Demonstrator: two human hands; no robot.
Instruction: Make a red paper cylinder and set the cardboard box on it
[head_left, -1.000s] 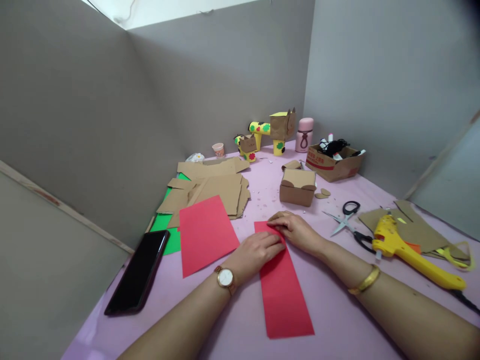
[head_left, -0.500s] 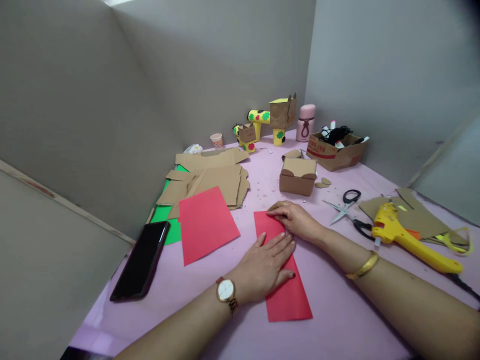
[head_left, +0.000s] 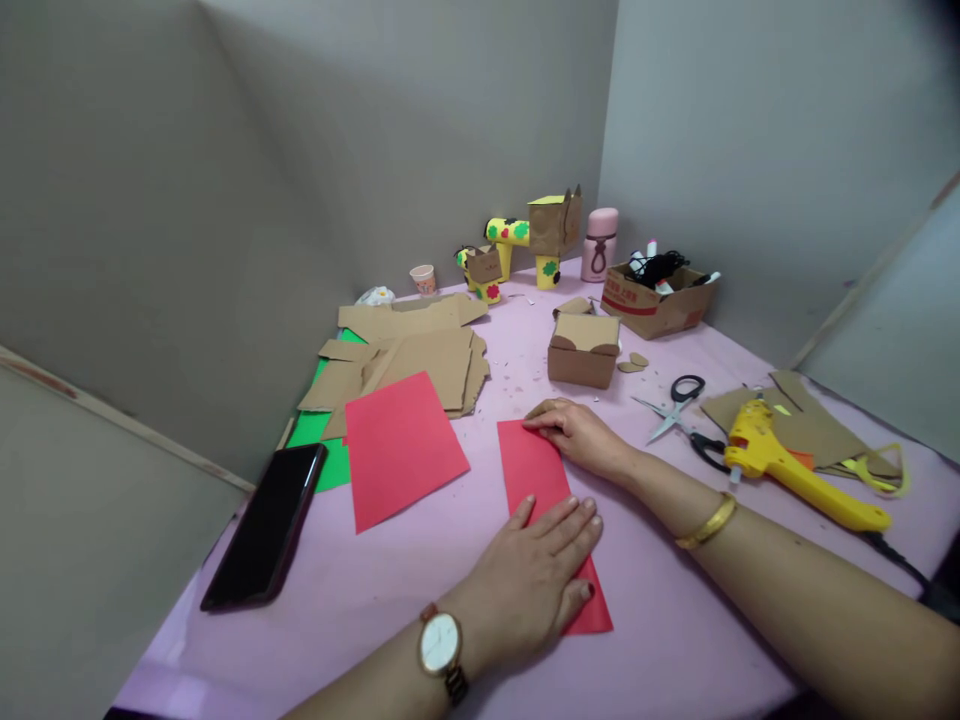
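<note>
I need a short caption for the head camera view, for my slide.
Both hands, left hand and right hand, press flat on a folded red paper strip on the pink table.

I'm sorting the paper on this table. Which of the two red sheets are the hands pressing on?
The narrow red strip: the left hand and right hand lie flat on it. The wider red sheet lies untouched beside the phone.

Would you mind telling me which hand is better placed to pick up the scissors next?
Probably the right hand. It rests on the far end of the folded red paper, on the same side as the scissors. The left hand lies flat on the paper's near end, farther from them.
</note>
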